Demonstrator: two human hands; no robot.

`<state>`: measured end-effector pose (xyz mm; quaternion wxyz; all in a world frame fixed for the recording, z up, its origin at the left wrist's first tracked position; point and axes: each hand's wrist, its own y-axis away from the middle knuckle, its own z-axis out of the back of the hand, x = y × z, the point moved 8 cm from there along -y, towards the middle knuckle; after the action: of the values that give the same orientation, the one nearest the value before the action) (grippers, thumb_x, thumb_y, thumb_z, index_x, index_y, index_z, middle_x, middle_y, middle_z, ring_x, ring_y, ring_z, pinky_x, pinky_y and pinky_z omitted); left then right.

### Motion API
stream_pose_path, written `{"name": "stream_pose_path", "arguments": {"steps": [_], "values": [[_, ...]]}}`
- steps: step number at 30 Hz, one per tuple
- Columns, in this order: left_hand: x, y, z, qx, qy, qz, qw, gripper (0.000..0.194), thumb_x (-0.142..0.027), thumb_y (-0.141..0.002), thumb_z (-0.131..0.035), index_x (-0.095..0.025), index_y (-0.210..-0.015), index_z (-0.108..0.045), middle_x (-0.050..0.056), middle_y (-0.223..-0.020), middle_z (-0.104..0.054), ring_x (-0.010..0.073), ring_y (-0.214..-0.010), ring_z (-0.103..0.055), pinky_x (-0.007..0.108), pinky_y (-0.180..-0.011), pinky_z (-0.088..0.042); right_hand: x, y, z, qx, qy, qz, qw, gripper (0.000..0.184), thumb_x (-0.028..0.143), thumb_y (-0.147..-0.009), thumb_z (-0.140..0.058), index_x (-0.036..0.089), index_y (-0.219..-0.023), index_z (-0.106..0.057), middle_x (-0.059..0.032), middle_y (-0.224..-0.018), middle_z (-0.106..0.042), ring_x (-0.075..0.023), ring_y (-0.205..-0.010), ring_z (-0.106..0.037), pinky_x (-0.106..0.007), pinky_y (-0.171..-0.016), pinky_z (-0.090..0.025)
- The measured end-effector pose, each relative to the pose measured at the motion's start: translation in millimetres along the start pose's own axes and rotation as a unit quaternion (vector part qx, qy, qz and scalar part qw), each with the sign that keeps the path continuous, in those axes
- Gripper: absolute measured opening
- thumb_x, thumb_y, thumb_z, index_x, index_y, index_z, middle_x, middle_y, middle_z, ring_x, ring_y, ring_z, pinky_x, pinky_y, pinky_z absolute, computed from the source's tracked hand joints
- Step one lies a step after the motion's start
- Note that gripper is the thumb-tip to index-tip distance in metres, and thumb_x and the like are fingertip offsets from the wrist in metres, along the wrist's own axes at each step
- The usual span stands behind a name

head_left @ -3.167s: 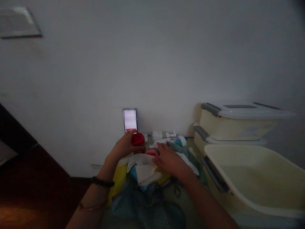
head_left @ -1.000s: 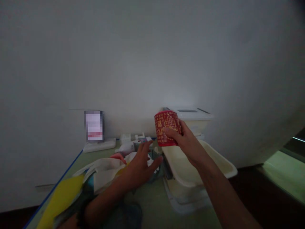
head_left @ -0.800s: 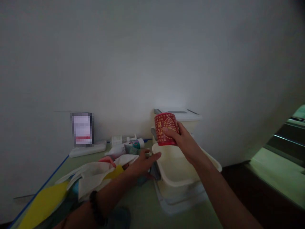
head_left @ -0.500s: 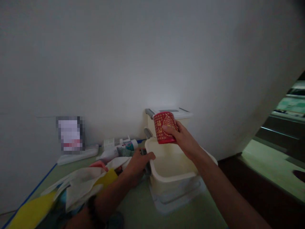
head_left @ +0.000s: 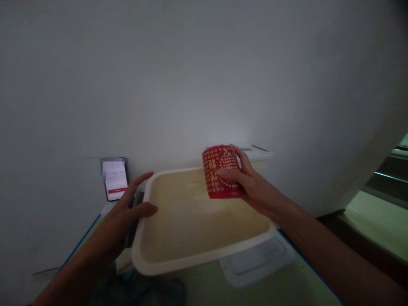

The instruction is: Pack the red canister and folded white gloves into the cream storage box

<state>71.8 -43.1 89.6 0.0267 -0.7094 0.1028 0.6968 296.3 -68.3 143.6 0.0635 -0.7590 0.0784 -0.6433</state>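
Observation:
My right hand [head_left: 245, 178] is wrapped round a red canister [head_left: 219, 170] printed with gold characters, held above the far right part of a cream plastic storage bin [head_left: 191, 225]. My left hand [head_left: 130, 208] grips the bin's left rim, thumb over the edge on the inside. The bin is tilted toward me and no contents show inside. A white lid [head_left: 258, 259] lies on the green tabletop [head_left: 204, 289] below the bin's right side.
A phone [head_left: 115, 180] with a lit screen leans against the wall [head_left: 178, 85] at the left. Another lidded white box [head_left: 259, 154] stands behind the canister. Dark cloth [head_left: 149, 289] lies at the near edge, partly hidden by the bin.
My left hand has lifted and tilted the bin, shifting it left over the pile of cloths and bottles. The canister stays in my right hand, turned slightly.

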Motion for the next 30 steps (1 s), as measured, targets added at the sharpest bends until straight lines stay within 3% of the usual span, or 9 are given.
{"name": "stream_pose_path", "arguments": {"steps": [4,10,15,24,30], "values": [[-10.4,0.9,17.6,-0.017,-0.04,-0.076,0.996,0.067,-0.022,-0.068,-0.06,-0.035,-0.131,-0.039,0.006,-0.114,-0.061,0.0231,-0.076,-0.067,0.031,-0.055,-0.056,-12.5,2.8,-27.8,0.048,0.009,-0.04,0.998,0.057,0.023,-0.069,-0.071,0.03,-0.117,-0.041,0.0009,-0.094,-0.062,-0.0142,-0.073,-0.062,-0.03,-0.063,-0.055],[-7.6,-10.8,21.3,0.0,-0.063,-0.125,0.99,0.061,-0.021,-0.07,-0.06,-0.031,-0.127,-0.042,0.003,-0.105,-0.062,0.0203,-0.079,-0.064,0.027,-0.058,-0.055,-53.9,4.6,-54.0,0.099,0.13,-0.127,0.978,0.058,0.029,-0.065,-0.075,0.024,-0.111,-0.04,-0.0028,-0.092,-0.065,-0.0182,-0.078,-0.065,-0.032,-0.065,-0.055],[-2.5,-12.6,22.9,0.003,-0.067,-0.12,0.991,0.064,-0.02,-0.071,-0.058,-0.03,-0.131,-0.039,0.003,-0.102,-0.062,0.0202,-0.072,-0.064,0.028,-0.055,-0.054,-85.9,-1.6,-59.3,0.092,0.157,-0.191,0.965,0.058,0.036,-0.062,-0.077,0.023,-0.105,-0.04,-0.0033,-0.09,-0.065,-0.0171,-0.072,-0.065,-0.027,-0.055,-0.052],[-8.4,-9.1,11.3,-0.009,-0.053,-0.116,0.992,0.059,-0.019,-0.067,-0.059,-0.025,-0.124,-0.045,0.002,-0.09,-0.065,0.0204,-0.072,-0.065,0.027,-0.055,-0.054,-106.9,-24.7,-71.4,0.096,0.235,-0.182,0.95,0.084,0.054,-0.052,-0.08,0.02,-0.114,-0.035,-0.011,-0.102,-0.064,-0.0243,-0.088,-0.065,-0.037,-0.071,-0.055],[-2.2,-13.3,15.4,0.026,-0.046,-0.101,0.993,0.058,-0.021,-0.072,-0.059,-0.027,-0.126,-0.039,-0.002,-0.077,-0.065,0.0177,-0.059,-0.063,0.026,-0.049,-0.052,-102.7,-28.3,-82.8,0.119,0.222,-0.111,0.961,0.055,0.057,-0.073,-0.063,0.016,-0.107,-0.051,-0.0131,-0.107,-0.063,-0.0235,-0.091,-0.064,-0.037,-0.073,-0.056]]}}
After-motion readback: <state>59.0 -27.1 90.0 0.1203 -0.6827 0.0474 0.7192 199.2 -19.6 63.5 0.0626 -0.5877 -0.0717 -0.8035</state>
